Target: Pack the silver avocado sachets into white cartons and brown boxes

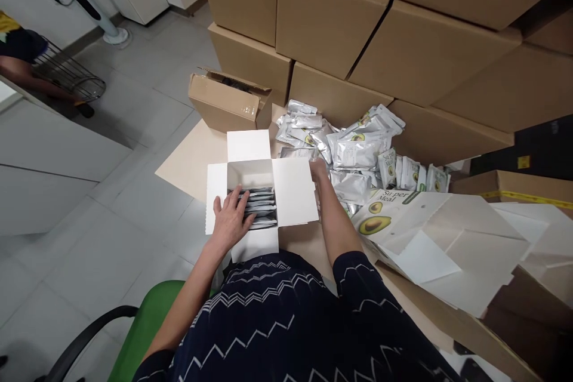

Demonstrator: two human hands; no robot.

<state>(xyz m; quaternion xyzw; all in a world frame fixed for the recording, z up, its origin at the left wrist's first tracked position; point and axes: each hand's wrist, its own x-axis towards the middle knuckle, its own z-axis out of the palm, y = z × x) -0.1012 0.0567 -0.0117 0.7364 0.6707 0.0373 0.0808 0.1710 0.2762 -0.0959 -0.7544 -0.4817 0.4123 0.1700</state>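
Note:
An open white carton [293, 191] stands in front of me with its flaps spread. Several silver sachets [262, 208] are stacked on edge inside it. My left hand [231, 219] lies flat on those sachets, fingers stretched out. My right hand [319, 168] reaches past the carton's right flap to the loose pile of silver avocado-print sachets [358, 149]; its fingers are pinched on a sachet [299, 153] at the pile's near edge.
Large brown cartons [331, 24] are stacked behind the pile. A small open brown box [226, 101] stands left of it. Flattened white cartons with avocado print [430, 233] lie to the right. A green chair [147, 322] is under me. Another person is at far left [20, 51].

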